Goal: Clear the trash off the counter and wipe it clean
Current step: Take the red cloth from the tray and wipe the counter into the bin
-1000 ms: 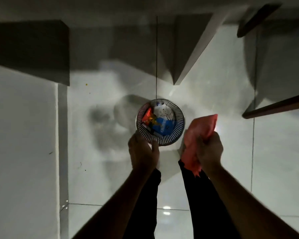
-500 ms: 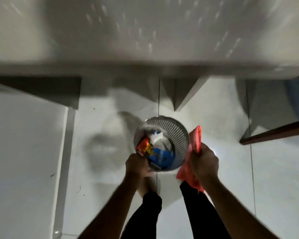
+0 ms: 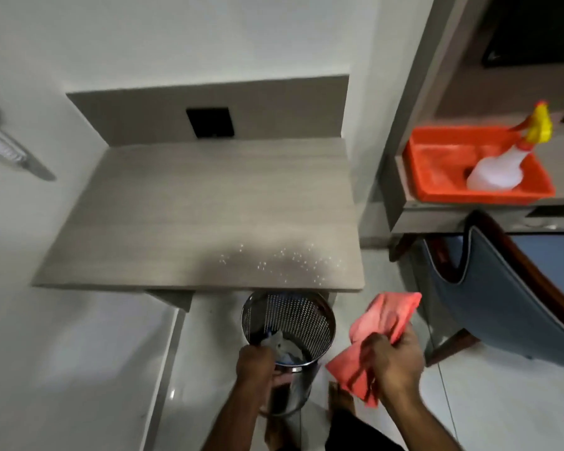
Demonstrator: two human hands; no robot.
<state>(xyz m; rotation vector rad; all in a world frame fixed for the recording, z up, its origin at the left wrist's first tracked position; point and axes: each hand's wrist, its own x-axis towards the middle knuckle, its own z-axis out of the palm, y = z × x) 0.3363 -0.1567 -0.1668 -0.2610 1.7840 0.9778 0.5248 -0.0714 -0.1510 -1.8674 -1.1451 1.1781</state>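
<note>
A grey wood-grain counter [image 3: 189, 203] juts from the wall, with small white crumbs [image 3: 290, 258] scattered near its front right edge. Just below that edge, my left hand [image 3: 253, 361] grips the near rim of a perforated metal waste bin [image 3: 293, 320], held off the floor and tilted. Crumpled paper and wrappers lie inside it. My right hand [image 3: 393, 362] is closed on a bunched pink-red cloth [image 3: 385, 323], to the right of the bin and below counter level.
On a shelf at the right sits an orange tray [image 3: 437, 164] holding a white spray bottle [image 3: 498, 170] with a yellow-red nozzle. A blue chair [image 3: 502, 297] stands close on the right. A black wall socket [image 3: 210, 122] is behind the counter. White glossy floor lies below.
My view has swung up from the floor to the counter. The bin has risen with my left hand to just under the counter's front edge. The cloth stays in my right hand.
</note>
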